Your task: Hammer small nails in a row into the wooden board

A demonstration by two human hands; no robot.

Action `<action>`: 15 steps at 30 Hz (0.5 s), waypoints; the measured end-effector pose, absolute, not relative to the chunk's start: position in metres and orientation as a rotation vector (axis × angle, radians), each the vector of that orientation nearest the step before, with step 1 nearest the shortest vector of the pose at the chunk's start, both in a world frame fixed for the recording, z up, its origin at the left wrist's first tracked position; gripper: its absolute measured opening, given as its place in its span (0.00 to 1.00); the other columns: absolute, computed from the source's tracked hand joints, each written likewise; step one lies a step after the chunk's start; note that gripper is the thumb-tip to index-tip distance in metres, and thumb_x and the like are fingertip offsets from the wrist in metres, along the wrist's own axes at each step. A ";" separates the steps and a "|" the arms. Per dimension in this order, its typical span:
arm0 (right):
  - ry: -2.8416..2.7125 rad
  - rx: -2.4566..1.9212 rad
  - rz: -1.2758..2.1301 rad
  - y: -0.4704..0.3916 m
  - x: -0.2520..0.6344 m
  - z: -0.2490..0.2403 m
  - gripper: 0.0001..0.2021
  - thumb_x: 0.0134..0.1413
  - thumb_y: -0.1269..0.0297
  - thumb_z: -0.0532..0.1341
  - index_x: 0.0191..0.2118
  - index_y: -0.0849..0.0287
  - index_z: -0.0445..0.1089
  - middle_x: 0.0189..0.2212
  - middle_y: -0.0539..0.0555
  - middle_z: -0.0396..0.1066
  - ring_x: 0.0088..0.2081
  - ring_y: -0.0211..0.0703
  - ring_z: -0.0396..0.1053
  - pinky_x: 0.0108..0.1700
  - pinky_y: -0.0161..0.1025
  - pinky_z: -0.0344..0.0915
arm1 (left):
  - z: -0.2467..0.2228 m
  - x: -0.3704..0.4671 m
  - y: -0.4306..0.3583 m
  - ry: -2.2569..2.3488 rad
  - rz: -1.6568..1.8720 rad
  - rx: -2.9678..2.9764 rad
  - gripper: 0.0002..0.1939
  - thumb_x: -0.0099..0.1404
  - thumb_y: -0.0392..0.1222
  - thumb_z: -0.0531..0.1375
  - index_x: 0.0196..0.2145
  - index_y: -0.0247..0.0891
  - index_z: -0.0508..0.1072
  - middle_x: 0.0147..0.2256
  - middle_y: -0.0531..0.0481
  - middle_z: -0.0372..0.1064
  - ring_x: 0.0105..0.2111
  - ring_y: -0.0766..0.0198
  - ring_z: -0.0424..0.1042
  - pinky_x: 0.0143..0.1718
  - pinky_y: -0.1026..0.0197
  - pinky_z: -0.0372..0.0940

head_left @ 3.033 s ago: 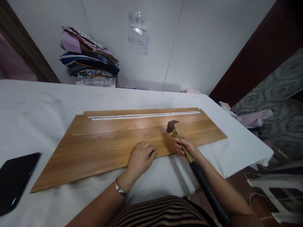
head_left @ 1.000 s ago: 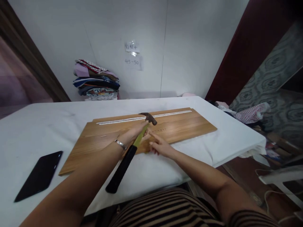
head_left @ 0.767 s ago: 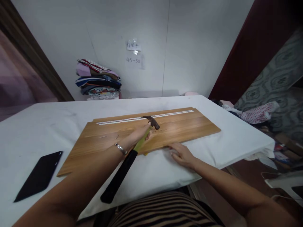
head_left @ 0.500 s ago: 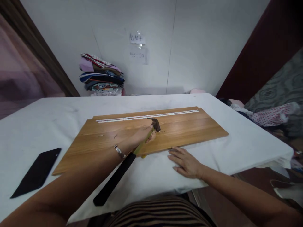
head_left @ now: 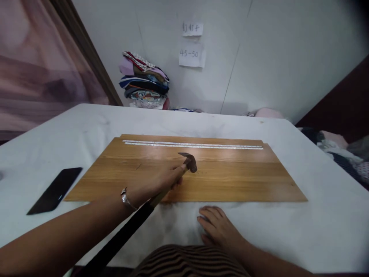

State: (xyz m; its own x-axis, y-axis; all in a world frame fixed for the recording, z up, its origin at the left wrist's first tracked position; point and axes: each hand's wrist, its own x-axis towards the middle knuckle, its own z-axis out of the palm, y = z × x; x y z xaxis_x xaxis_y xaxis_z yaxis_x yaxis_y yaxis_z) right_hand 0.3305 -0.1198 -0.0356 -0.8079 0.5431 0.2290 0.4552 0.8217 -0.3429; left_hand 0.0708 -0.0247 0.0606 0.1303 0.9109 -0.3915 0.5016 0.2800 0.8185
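Note:
My left hand [head_left: 168, 177] is closed around the hammer [head_left: 191, 163] just below its metal head, which is over the middle of the wooden board [head_left: 245, 175]. The hammer's black grip runs back under my left forearm. A short row of small nail points shows right of the hammer head. Two thin nails [head_left: 138, 166] lie on the board's left part. Two white measuring strips [head_left: 196, 145] run along its far side. My right hand [head_left: 217, 225] rests on the white cloth in front of the board, fingers spread a little, holding nothing visible.
A black phone [head_left: 56, 190] lies on the white table [head_left: 325, 184] left of the board. Folded clothes [head_left: 145, 82] are stacked beyond the far edge. Paper notes [head_left: 192, 54] hang on the wall. More cloth [head_left: 343, 152] lies past the right edge.
The camera view has turned, and the board now looks level across. My right hand has come off the board's near edge onto the cloth. The left hand still holds the hammer near its head.

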 end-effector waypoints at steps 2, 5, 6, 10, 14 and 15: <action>-2.695 -0.745 0.392 -0.118 0.331 -0.039 0.21 0.52 0.68 0.59 0.53 0.62 0.64 0.51 0.63 0.66 0.53 0.53 0.59 0.54 0.53 0.59 | 0.059 0.073 -0.029 1.533 0.494 1.362 0.32 0.60 0.68 0.45 0.23 0.36 0.68 0.20 0.51 0.64 0.18 0.67 0.61 0.18 0.64 0.54; -2.696 -0.763 0.417 -0.119 0.332 -0.035 0.20 0.52 0.68 0.59 0.53 0.61 0.64 0.52 0.62 0.66 0.53 0.53 0.59 0.54 0.53 0.59 | 0.053 0.076 -0.032 1.529 0.520 1.406 0.33 0.60 0.69 0.43 0.25 0.36 0.68 0.21 0.51 0.64 0.19 0.66 0.61 0.19 0.64 0.55; -2.686 -0.783 0.427 -0.120 0.332 -0.032 0.20 0.53 0.68 0.58 0.53 0.61 0.63 0.52 0.62 0.66 0.54 0.52 0.59 0.55 0.52 0.59 | 0.050 0.077 -0.033 1.531 0.531 1.420 0.33 0.60 0.69 0.43 0.25 0.36 0.68 0.21 0.51 0.63 0.19 0.66 0.61 0.19 0.64 0.55; -2.653 -0.830 0.434 -0.124 0.332 -0.022 0.19 0.55 0.67 0.56 0.54 0.62 0.63 0.53 0.63 0.65 0.55 0.52 0.58 0.57 0.53 0.56 | 0.046 0.081 -0.035 1.575 0.572 1.445 0.32 0.59 0.69 0.43 0.25 0.37 0.68 0.21 0.52 0.63 0.19 0.67 0.61 0.20 0.64 0.56; -2.652 -0.814 0.411 -0.124 0.332 -0.021 0.20 0.56 0.65 0.56 0.54 0.63 0.63 0.53 0.64 0.64 0.55 0.52 0.58 0.56 0.54 0.56 | 0.055 0.085 -0.036 1.620 0.552 1.422 0.32 0.59 0.69 0.44 0.25 0.37 0.68 0.20 0.52 0.64 0.18 0.66 0.62 0.19 0.64 0.55; -2.649 -0.806 0.400 -0.123 0.332 -0.022 0.19 0.56 0.64 0.56 0.54 0.63 0.63 0.53 0.64 0.65 0.54 0.52 0.59 0.56 0.54 0.56 | 0.059 0.087 -0.036 1.616 0.556 1.424 0.32 0.59 0.69 0.45 0.25 0.37 0.68 0.20 0.52 0.64 0.18 0.67 0.62 0.18 0.64 0.55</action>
